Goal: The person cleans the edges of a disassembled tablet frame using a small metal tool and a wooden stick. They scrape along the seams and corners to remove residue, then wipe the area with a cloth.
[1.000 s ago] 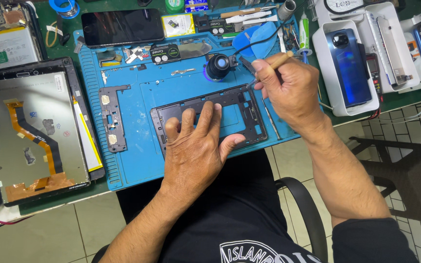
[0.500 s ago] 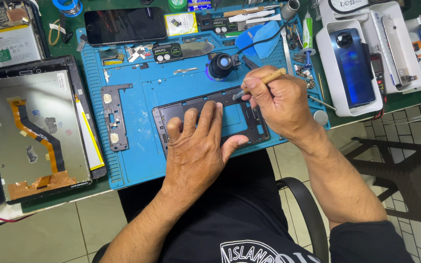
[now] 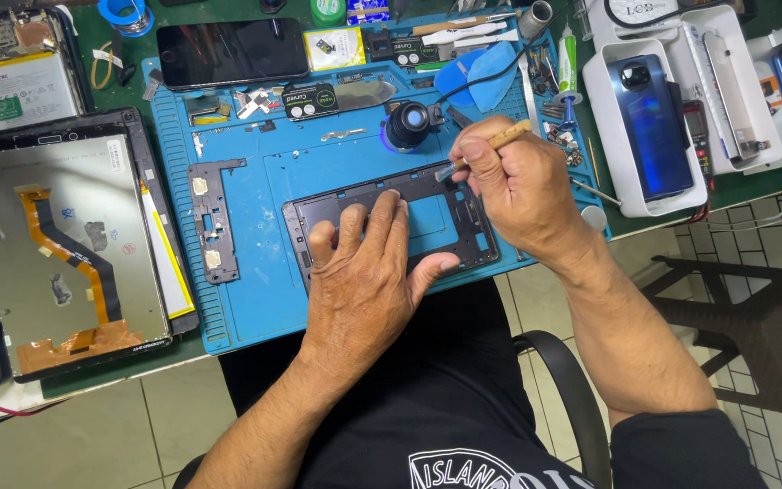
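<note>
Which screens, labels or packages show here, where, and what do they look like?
Dark phone: top of the mat, black glass, screen off.
Blue phone: face down in a white tray, right.
Tablet panel: left, silver back, orange flex cable.
Yellow label: right of the dark phone, square.

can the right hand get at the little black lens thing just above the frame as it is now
Probably yes: the right hand sits just beside the black lens piece with only bare blue mat between, though it already grips a wooden-handled tool.

The person has two bare arms, a bare left hand and right hand, and wears a black short-sleeved cotton T-shirt with white letters on the chest.
</note>
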